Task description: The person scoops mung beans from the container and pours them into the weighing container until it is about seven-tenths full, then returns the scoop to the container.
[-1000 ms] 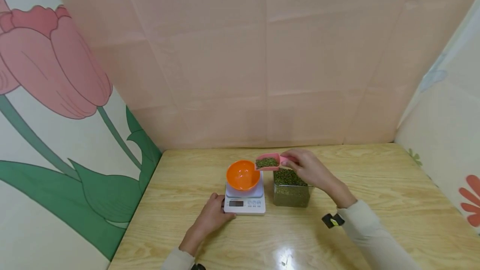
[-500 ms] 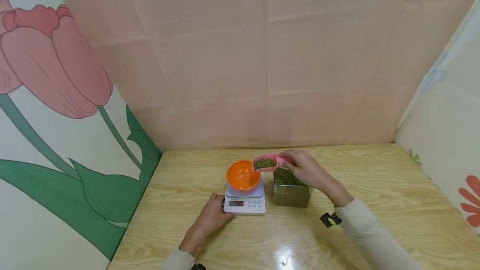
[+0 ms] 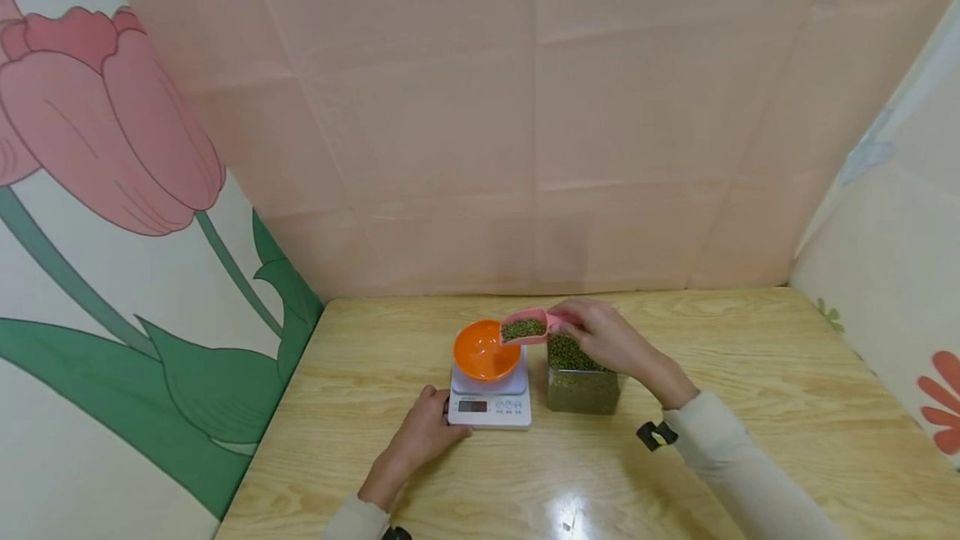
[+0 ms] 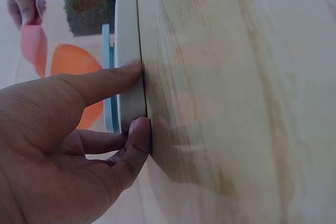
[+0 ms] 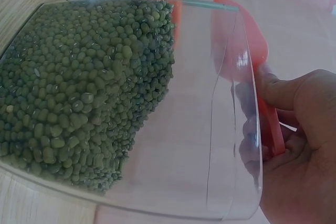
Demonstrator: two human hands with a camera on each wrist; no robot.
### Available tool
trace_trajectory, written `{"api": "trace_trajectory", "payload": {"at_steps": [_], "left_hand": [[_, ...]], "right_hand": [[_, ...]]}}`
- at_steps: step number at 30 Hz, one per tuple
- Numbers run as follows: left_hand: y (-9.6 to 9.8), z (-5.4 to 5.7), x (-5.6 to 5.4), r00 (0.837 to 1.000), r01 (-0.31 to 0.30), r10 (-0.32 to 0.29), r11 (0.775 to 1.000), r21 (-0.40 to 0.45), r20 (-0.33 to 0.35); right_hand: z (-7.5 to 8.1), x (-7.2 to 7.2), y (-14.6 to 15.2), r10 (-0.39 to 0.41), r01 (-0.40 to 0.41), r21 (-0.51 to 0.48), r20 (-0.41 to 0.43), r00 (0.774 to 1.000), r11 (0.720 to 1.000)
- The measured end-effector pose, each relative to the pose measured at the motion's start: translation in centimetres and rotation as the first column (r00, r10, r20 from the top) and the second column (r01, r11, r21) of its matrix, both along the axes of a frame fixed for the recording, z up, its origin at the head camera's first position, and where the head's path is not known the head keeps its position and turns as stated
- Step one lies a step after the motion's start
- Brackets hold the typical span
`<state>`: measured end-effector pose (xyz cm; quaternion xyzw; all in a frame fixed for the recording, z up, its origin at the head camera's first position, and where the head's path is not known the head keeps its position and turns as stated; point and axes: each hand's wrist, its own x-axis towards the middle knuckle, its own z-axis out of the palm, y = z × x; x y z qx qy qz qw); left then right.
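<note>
on the white left wall (image 3: 157, 282), a big pink flower (image 3: 135, 132) with green leaves (image 3: 210, 377). at the back, a wrinkly tan-pink sheet (image 3: 480, 123); on the pale right wall (image 3: 885, 273), part of a red flower (image 3: 941, 417). down below, a light wood table (image 3: 360, 340).

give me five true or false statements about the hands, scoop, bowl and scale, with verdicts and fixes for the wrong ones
1. The orange bowl stands on the white scale. True.
2. The right hand holds the pink scoop. True.
3. The pink scoop is empty. False: green beans lie in it.
4. The clear container stands right of the white scale. True.
5. The left hand grips the orange bowl. False: the left hand holds the white scale.
</note>
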<state>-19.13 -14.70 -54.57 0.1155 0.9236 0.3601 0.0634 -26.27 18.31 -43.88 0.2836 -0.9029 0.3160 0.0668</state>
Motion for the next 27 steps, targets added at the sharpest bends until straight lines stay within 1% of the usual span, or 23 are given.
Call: {"api": "trace_trajectory", "payload": {"at_steps": [6, 16, 18, 27], "left_hand": [[0.0, 0.0, -0.1, 1.0, 0.0, 0.0, 1.0, -0.008, -0.002], [0.1, 0.1, 0.0, 1.0, -0.013, 0.013, 1.0, -0.008, 0.015], [0.1, 0.1, 0.0, 1.0, -0.012, 0.012, 1.0, -0.006, 0.004], [0.1, 0.2, 0.1, 1.0, -0.016, 0.016, 1.0, -0.002, 0.011]], "right_hand": [[0.1, -0.3, -0.1, 0.023, -0.023, 0.02, -0.002, 1.0, 1.0], [0.8, -0.3, -0.3, 0.029, -0.028, 0.053, -0.02, 0.999, 0.998], [0.9, -0.3, -0.4, 0.031, -0.03, 0.054, -0.016, 0.999, 0.998], [1.1, -0.2, -0.7, 0.038, -0.037, 0.067, -0.002, 0.999, 0.997]]}}
